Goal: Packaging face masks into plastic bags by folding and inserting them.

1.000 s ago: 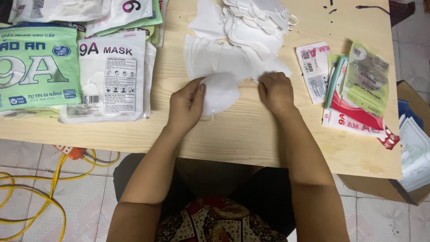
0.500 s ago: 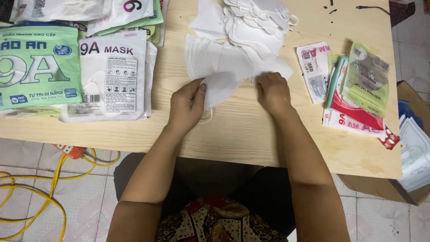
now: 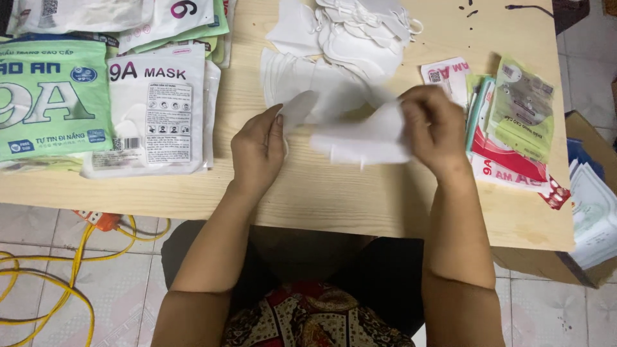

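My right hand (image 3: pixel 435 126) grips a white folded face mask (image 3: pixel 363 135) and holds it just above the wooden table (image 3: pixel 360 199); the mask is blurred. My left hand (image 3: pixel 258 152) rests on the table beside it, thumb and fingers touching the edge of a flat stack of white masks (image 3: pixel 292 80). A looser pile of white masks (image 3: pixel 366 32) with ear loops lies farther back.
Stacks of printed mask packets lie at the left: a green one (image 3: pixel 51 96) and a white one (image 3: pixel 157 109). More packets in green and red (image 3: pixel 514 122) sit at the right. A cardboard box with papers (image 3: pixel 594 212) stands beside the table. Yellow cable (image 3: pixel 45 283) lies on the tiled floor.
My right hand has lifted a white mask off the stack and drawn it toward the right. My left hand has stayed close to the stack's edge.
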